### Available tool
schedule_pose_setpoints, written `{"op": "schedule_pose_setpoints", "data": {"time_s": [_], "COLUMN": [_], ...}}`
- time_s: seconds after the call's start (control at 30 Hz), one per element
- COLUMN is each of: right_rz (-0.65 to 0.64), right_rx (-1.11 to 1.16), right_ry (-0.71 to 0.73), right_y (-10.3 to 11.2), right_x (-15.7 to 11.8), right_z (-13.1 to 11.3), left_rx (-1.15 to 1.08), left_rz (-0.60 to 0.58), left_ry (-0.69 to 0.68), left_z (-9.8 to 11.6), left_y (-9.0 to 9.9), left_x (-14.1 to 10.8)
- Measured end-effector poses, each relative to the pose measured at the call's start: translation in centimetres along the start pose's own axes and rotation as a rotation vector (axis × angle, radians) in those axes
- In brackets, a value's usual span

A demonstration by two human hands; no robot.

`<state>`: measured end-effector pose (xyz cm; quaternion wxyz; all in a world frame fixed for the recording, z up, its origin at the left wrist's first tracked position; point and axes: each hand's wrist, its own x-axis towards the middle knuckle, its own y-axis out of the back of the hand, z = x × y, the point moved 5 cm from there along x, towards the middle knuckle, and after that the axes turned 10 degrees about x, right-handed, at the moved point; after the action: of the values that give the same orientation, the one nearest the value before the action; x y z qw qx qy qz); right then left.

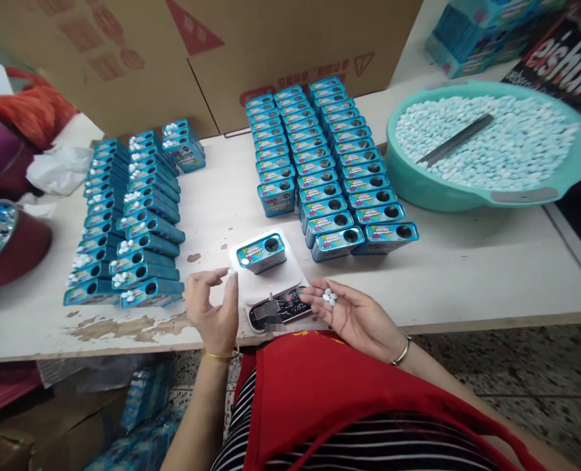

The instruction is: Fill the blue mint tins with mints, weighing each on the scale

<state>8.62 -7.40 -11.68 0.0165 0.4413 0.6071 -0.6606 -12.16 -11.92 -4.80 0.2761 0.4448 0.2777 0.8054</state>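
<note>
A blue candy tin (262, 254) stands on the white platform of a small scale (258, 286), with one white candy on its top beside the round hole. My left hand (215, 307) hovers just left of the scale, thumb and forefinger curved apart, and nothing shows between them. To the right of the scale's black panel (285, 307), my right hand (364, 320) is turned palm up. Several pale candies (330, 297) rest on its fingers. Part of the panel is hidden by a blurred patch.
Rows of tins (320, 176) with round holes stand behind the scale. More tins (148, 226) at left have candies on top. A turquoise basin (438, 190) of pale candies holds a grey strip (457, 140). A large carton (281, 39) stands behind; a red bowl (25, 252) sits far left.
</note>
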Motion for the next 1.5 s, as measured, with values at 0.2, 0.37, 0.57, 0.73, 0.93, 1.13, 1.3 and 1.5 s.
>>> {"op": "schedule_pose_setpoints", "data": {"time_s": [0.2,0.37,0.57,0.73,0.93,1.13,1.3,1.5], "right_rz": [-0.153,-0.242,-0.248,-0.24,-0.203,-0.231,-0.188,-0.147], "right_rx": [0.064,0.108,0.11,0.162,0.184,0.165,0.123,0.133], "right_ry": [-0.062,-0.078,-0.091,-0.097,-0.054,-0.059,-0.047,-0.039], "right_y": [-3.5,-4.4,-4.0,-4.2,-4.2,-4.3,-3.9,-3.1], "right_x": [0.9,0.7,0.5,0.8,1.0,1.2,1.3,0.8], "right_z": [0.6,0.7,1.2,1.5,1.4,1.4,1.1,0.5], "left_rx": [-0.033,-0.249,-0.313,-0.234,-0.184,-0.205,-0.042,-0.146], "left_rz": [-0.275,-0.76,-0.777,-0.723,-0.779,-0.589,-0.443,-0.471], "left_ry": [-0.366,-0.583,-0.532,-0.575,-0.624,-0.559,-0.52,-0.495], "left_z": [5.6,8.8,9.1,8.7,8.8,8.3,6.8,7.3], "left_y": [-0.6,-2.5,-3.2,-3.0,-3.3,-2.3,-2.7,-2.0], "left_x": [3.1,0.2,-1.3,-0.9,-0.9,2.2,5.8,4.3]}}
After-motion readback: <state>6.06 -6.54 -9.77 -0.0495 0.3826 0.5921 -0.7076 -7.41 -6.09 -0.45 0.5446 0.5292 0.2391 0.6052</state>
